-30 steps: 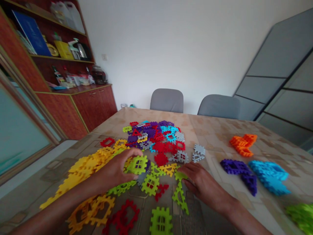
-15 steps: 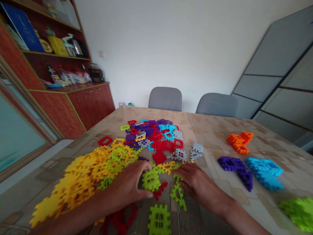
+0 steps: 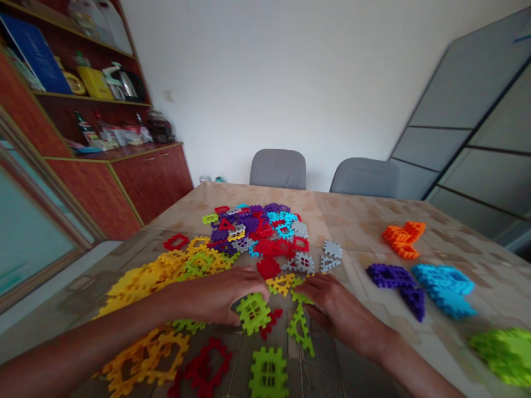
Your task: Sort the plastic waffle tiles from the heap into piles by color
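Beige patterned table [image 3: 365, 232] fills the lower half of the view. Past its left edge stands a red-brown wooden cabinet [image 3: 153, 188], with a blue book [image 3: 35, 58] and a kettle [image 3: 124, 83] on its shelves. Two grey chairs [image 3: 277, 169] stand beyond the far edge, and grey panels [image 3: 456, 132] rise past the right edge.

Plastic waffle blocks lie all over the table. A mixed heap [image 3: 257, 232] of red, purple, blue and grey pieces sits near the middle, towards the far edge. A yellow pile [image 3: 141, 282] spreads towards the left edge. Along the right side are an orange stack [image 3: 400, 239], purple blocks [image 3: 388, 275], blue blocks [image 3: 443, 290] and, at the near right corner, a blurred lime pile [image 3: 504, 356].

Near the middle of the near edge, the left hand [image 3: 219, 296] reaches across a red frame [image 3: 203, 367] and a yellow frame [image 3: 145, 356]. Its fingers [image 3: 253, 279] are pressed together and curve down over a green square block [image 3: 253, 313], which lies just beyond the thumb; whether they grip it, I cannot tell. The right hand [image 3: 336, 309] rests just beside, its fingers [image 3: 315, 290] loosely spread and pinching nothing, close to a green triangle [image 3: 301, 330]. Another green square [image 3: 269, 373] lies apart, at the near edge.
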The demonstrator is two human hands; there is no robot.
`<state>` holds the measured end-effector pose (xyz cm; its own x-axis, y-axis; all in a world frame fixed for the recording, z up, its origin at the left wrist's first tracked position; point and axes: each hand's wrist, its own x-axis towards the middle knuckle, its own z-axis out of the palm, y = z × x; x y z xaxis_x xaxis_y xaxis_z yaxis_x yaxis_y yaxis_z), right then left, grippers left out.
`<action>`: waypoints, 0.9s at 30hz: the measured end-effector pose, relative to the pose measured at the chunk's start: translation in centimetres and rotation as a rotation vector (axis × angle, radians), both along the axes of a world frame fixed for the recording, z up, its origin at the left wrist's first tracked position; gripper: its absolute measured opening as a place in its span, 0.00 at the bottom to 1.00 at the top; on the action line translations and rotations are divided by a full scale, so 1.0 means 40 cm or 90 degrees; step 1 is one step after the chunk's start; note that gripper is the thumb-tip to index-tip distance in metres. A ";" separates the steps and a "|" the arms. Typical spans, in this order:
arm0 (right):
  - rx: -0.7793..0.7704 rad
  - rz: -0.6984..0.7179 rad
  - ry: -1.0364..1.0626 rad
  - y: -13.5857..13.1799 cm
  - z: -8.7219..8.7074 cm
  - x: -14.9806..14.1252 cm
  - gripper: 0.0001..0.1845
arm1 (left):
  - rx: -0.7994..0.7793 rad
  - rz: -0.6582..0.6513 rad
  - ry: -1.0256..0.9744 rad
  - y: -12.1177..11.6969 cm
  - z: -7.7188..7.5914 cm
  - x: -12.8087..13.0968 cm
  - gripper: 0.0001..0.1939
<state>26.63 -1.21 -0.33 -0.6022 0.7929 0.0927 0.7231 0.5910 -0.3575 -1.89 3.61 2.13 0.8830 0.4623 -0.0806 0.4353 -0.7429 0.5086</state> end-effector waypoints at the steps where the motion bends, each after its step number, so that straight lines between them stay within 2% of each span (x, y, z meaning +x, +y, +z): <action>1: -0.001 0.003 -0.001 0.000 0.000 0.001 0.11 | 0.005 -0.016 0.003 0.006 -0.002 0.007 0.31; 4: -0.005 0.009 -0.007 0.002 0.000 0.006 0.13 | 0.014 -0.043 0.013 0.019 -0.018 0.022 0.31; 7: 0.002 0.003 -0.018 0.005 -0.001 0.011 0.12 | 0.026 -0.036 0.018 0.024 -0.028 0.024 0.28; 12: 0.013 0.003 -0.012 0.009 0.002 0.019 0.11 | 0.029 0.003 0.009 0.012 -0.017 0.016 0.28; 16: 0.014 -0.001 -0.022 0.011 0.012 0.024 0.10 | 0.007 0.104 -0.002 -0.042 -0.016 0.012 0.31; 20: 0.021 -0.006 -0.027 0.008 0.021 0.027 0.11 | -0.036 0.202 -0.014 -0.129 -0.043 0.016 0.34; 23: 0.016 0.001 -0.038 0.005 0.023 0.025 0.10 | -0.046 0.229 0.012 -0.183 -0.064 0.027 0.37; 27: 0.010 0.005 -0.043 0.006 0.022 0.025 0.09 | -0.038 0.213 0.091 -0.214 -0.071 0.048 0.44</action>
<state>27.64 -0.98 0.57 -0.6140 0.7867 0.0637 0.7406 0.6022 -0.2980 0.04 -4.93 -0.70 0.6622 0.7139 -0.2277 0.7186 -0.5188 0.4631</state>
